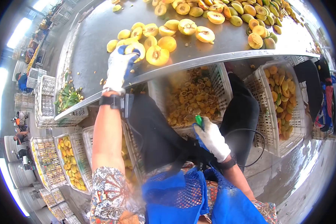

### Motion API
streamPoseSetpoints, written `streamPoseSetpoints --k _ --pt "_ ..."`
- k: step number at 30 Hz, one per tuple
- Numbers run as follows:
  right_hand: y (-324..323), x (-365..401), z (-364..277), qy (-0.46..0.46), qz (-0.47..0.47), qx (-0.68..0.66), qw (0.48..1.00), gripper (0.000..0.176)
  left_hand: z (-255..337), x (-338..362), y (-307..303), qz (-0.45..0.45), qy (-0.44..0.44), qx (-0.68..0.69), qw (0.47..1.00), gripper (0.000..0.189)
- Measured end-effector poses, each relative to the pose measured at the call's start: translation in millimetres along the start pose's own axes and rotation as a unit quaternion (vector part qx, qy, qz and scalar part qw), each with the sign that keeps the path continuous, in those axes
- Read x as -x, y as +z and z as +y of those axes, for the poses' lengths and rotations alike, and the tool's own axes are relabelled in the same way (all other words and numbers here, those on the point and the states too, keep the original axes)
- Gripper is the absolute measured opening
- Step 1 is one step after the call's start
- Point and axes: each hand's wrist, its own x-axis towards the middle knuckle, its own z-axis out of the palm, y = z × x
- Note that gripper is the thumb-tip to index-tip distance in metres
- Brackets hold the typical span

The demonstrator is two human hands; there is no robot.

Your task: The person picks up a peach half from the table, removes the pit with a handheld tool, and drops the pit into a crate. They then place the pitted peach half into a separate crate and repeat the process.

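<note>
Blue cloth (227,205) is being worn; the metal table (97,37) is being partly covered by cut fruit (187,27). By the left hand (119,66), a fruit half (139,51) is being gripped near the table's edge; by the right hand (212,140), a green handle (199,120).

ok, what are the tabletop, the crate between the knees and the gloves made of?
Tabletop: likely steel, satin grey with soft glare.
Crate: probably off-white plastic, rigid grid walls.
Left glove, right glove: seemingly matte white fabric, soft contours; blue parts possibly rubber.
</note>
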Motion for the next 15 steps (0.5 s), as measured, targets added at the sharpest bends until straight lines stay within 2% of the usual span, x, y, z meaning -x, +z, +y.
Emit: streamPoseSetpoints --k 1,3,4,5,7,9,11,13,14,15 --pt "-3 0 -3 0.035 -0.002 -0.038 0.999 0.042 1 7 -8 -0.018 -0.036 0.248 0.968 0.036" --pt "-5 0 -7 0.075 -0.015 -0.087 0.993 0.042 14 36 -27 -0.054 -0.085 0.382 0.919 0.038" --pt "1 -5 2 0.078 -0.022 -0.09 0.993 0.042 14 47 -36 -0.103 -0.095 0.44 0.887 0.04" --pt "4 -7 4 0.099 -0.042 -0.13 0.986 0.04 15 63 -38 -0.1 -0.111 0.523 0.839 0.038" --pt "0 -5 -15 0.133 -0.059 -0.19 0.971 0.038 21 94 -24 -0.096 -0.136 0.676 0.718 0.034" --pt "13 -11 0 0.076 -0.043 -0.178 0.98 0.036 6 116 0 -0.073 -0.162 0.807 0.563 0.04" --pt "15 -4 7 0.053 -0.029 -0.176 0.983 0.035 7 145 22 -0.073 -0.196 0.87 0.447 0.038" --pt "9 2 -9 0.05 -0.02 -0.179 0.982 0.033 18 165 38 -0.048 -0.257 0.878 0.401 0.039" --pt "5 6 -16 0.029 -0.008 -0.171 0.985 0.032 21 173 46 -0.031 -0.273 0.856 0.438 0.045" --pt "0 9 -25 0.005 0.004 -0.162 0.987 0.031 19 178 52 -0.062 -0.268 0.849 0.452 0.047"
